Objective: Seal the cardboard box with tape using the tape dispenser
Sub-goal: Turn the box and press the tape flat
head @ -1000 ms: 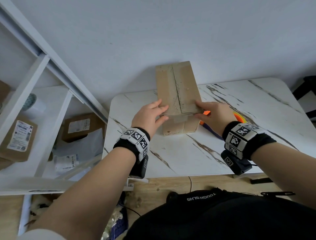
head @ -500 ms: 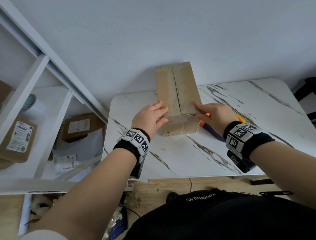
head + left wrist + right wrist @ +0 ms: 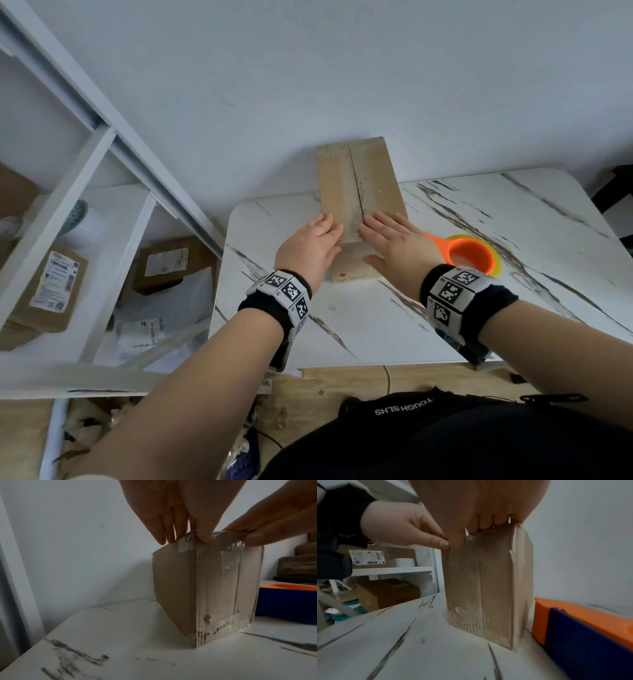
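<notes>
Cardboard box (image 3: 359, 192) stood on the white marbled table (image 3: 496, 294) against the wall, its top flaps closed along a centre seam. Both hands lay flat on its near end, fingers straight and pressing: the left hand (image 3: 308, 248) left of the seam, the right hand (image 3: 397, 245) right of it. The orange tape dispenser (image 3: 469, 253) lay on the table just right of the box.

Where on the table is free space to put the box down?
Bare table lies between the cardboard box and the near edge, and right of the tape dispenser. Crowded: box, left hand, right hand, dispenser.
</notes>
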A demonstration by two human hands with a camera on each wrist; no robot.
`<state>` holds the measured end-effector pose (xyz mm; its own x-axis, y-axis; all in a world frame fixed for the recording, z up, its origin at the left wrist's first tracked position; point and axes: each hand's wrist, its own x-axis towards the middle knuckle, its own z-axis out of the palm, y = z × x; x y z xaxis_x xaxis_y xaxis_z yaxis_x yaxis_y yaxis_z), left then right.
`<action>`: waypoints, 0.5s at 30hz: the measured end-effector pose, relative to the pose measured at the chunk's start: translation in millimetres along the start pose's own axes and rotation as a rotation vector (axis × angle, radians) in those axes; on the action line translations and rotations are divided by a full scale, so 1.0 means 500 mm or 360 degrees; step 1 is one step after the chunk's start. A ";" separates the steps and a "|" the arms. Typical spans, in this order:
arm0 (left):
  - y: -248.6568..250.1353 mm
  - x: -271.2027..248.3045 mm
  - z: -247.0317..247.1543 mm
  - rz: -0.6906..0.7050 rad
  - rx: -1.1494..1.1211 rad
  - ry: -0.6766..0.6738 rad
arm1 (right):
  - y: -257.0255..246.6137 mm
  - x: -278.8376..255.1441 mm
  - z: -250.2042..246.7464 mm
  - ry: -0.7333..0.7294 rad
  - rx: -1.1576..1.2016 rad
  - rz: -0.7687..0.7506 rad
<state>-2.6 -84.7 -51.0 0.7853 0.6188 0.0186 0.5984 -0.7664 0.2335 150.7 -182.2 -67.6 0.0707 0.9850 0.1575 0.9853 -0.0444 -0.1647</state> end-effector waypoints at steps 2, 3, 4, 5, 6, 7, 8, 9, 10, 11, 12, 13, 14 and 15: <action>0.007 0.005 0.004 0.0075 0.0081 -0.0019 | -0.009 0.003 0.004 -0.0022 -0.0020 -0.0005; 0.010 0.006 0.007 0.0102 0.0114 -0.0033 | -0.013 0.005 0.011 -0.0020 -0.0035 -0.0040; 0.011 0.006 0.010 0.0106 0.0136 -0.0048 | -0.016 0.009 0.016 0.0003 -0.0056 -0.0081; 0.010 0.005 0.011 0.0096 0.0148 -0.0060 | -0.016 0.011 0.018 0.0011 -0.0031 -0.0102; 0.008 0.004 0.011 0.0091 0.0150 -0.0062 | -0.012 0.014 0.021 0.0010 0.0024 -0.0115; 0.005 0.005 0.010 0.0092 0.0151 -0.0062 | -0.008 0.019 0.015 0.0007 0.0059 -0.0117; 0.002 0.005 0.008 0.0092 0.0154 -0.0067 | -0.001 0.022 0.008 -0.0004 0.0035 -0.0152; -0.001 0.006 0.004 0.0090 0.0160 -0.0076 | 0.009 0.021 0.003 0.0031 0.0006 -0.0180; -0.002 0.009 0.000 0.0091 0.0181 -0.0082 | 0.021 0.020 0.001 0.0035 -0.0032 -0.0215; -0.002 0.010 -0.004 0.0091 0.0220 -0.0082 | 0.030 0.018 0.000 0.0023 -0.0072 -0.0211; -0.001 0.010 -0.003 0.0096 0.0265 -0.0088 | 0.037 0.017 0.005 0.0017 -0.0102 -0.0209; 0.001 0.009 -0.004 0.0110 0.0299 -0.0102 | 0.039 0.015 0.007 0.0015 -0.0123 -0.0211; 0.002 0.007 -0.003 0.0134 0.0325 -0.0114 | 0.038 0.014 0.008 0.0009 -0.0148 -0.0226; 0.002 0.006 0.001 0.0154 0.0329 -0.0102 | 0.039 0.013 0.006 0.0022 -0.0167 -0.0263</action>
<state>0.3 -83.6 -51.3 0.8450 0.5338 -0.0321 0.5347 -0.8445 0.0295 169.9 -175.9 -72.9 -0.0919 0.9780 0.1873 0.9944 0.0998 -0.0334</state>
